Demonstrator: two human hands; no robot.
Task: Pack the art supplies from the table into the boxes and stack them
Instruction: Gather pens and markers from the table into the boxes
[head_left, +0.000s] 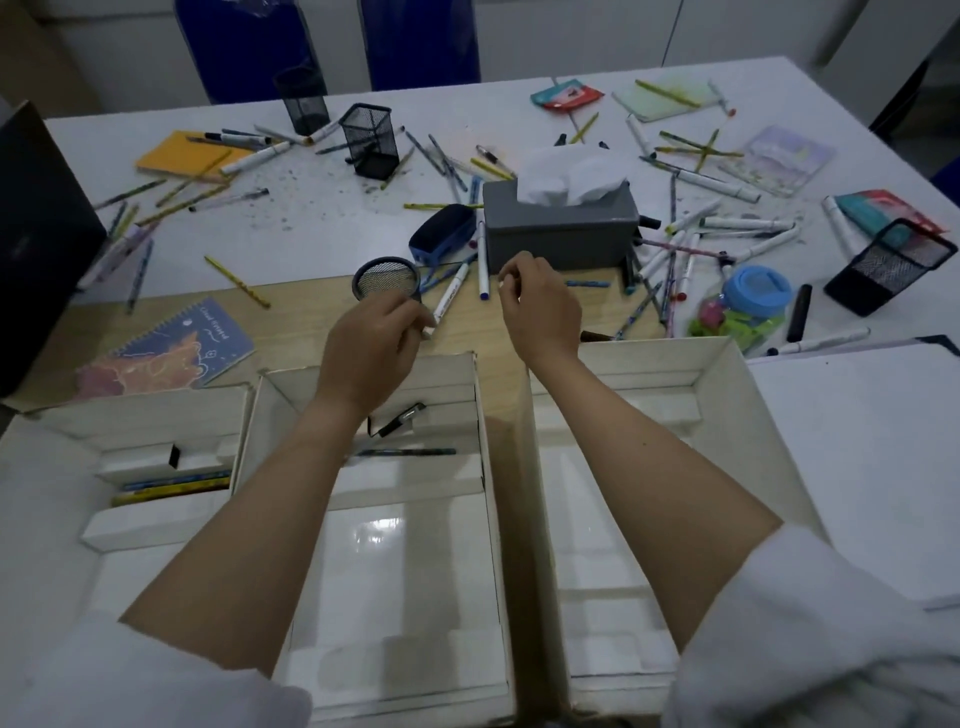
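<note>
Markers and pencils (675, 249) lie scattered over most of the bench (322, 228), thickest from 12 to 2 o'clock around the grey tissue box (561, 234); only a few pencils sit in the left box (171, 480) at 8 o'clock and one in the middle box (405, 452), while the right box (639, 415) looks bare.

Risk from here: the white marker (451, 296) is held only near its end, with most of its length sticking out, so a quick swing toward a box could let it pivot loose, likely onto the bench or the gap between boxes. It also lies close to the round mesh cup (385, 279), which a careless lift might tip.

The left hand (371, 338) has its fingers curled around the near end of that marker. The right hand (535, 306), at 12 o'clock just before the tissue box, has thumb and forefinger pinched together on something small and pale; what it is I cannot tell.
</note>
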